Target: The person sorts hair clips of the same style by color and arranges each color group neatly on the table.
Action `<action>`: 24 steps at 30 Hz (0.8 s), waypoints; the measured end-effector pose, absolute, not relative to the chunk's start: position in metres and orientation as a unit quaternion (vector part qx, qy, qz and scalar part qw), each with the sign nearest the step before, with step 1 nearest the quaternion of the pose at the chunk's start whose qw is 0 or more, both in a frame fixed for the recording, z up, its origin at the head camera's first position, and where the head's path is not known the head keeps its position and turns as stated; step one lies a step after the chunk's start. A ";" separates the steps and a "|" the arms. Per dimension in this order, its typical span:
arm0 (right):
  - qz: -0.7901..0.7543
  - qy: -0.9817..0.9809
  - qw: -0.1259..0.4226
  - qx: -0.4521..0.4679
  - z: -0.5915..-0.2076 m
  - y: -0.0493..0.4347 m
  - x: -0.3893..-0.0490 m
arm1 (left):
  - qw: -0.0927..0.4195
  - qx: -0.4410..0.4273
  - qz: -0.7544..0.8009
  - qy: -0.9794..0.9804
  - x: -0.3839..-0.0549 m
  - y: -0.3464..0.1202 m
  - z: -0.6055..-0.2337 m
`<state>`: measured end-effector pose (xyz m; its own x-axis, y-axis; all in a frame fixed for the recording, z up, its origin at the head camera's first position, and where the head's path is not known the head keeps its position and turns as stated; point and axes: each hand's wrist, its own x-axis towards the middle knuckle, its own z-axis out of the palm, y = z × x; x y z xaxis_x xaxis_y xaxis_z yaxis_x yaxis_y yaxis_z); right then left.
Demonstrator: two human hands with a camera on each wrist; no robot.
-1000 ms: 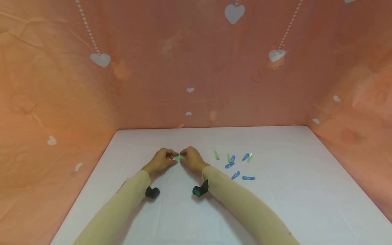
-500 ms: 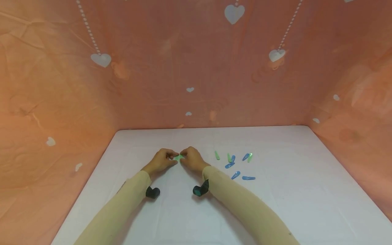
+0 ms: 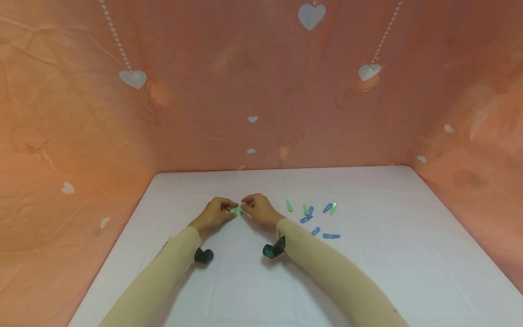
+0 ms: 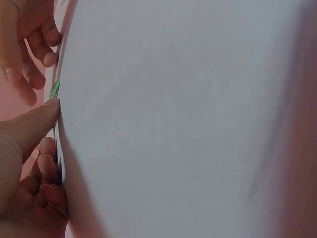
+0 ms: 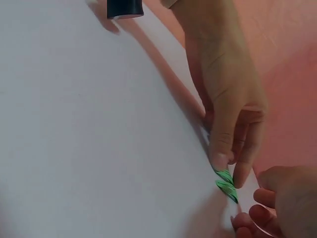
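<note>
Our left hand [image 3: 214, 213] pinches a little green hair clip [image 5: 224, 174] with its thumb and a finger, low over the white desk [image 3: 245, 290]. A second green hair clip [image 5: 226, 190] is just beside the first one, and we cannot tell if the two touch. Both are between our hands, left of the middle of the desk. Our right hand [image 3: 261, 211] is very close to them, but it holds nothing. Its fingers are loose and a bit bent.

To the right of our hands, more hair clips lie on the desk. One green clip [image 3: 289, 206] is by itself. Next comes another green clip [image 3: 305, 209], right by a blue clip [image 3: 311, 210], and one more blue clip [image 3: 306, 219] is just below those two. Farther right, a blue clip [image 3: 328, 208] and a green clip [image 3: 333, 209] sit side by side. Nearer to us, we see a blue clip [image 3: 316, 230] close to our right sleeve [image 3: 327, 268], and a blue clip [image 3: 331, 236] that lies sideways.

We have a small black camera [image 3: 204, 256] on our left wrist. Behind the desk is an orange cloth [image 3: 204, 104] with white hearts [image 3: 312, 17] on it.
</note>
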<state>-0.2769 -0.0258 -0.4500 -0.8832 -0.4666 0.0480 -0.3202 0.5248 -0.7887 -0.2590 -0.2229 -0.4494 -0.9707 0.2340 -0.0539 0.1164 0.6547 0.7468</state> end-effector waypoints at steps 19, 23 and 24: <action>-0.421 0.865 0.083 -0.259 -0.421 0.018 -0.268 | 0.080 0.090 0.410 0.904 -0.258 -0.222 -0.448; -0.401 0.871 0.069 -0.277 -0.418 0.026 -0.267 | 0.079 0.092 0.414 0.902 -0.260 -0.223 -0.448; -0.397 0.871 0.066 -0.281 -0.418 0.029 -0.266 | 0.078 0.093 0.414 0.902 -0.260 -0.223 -0.449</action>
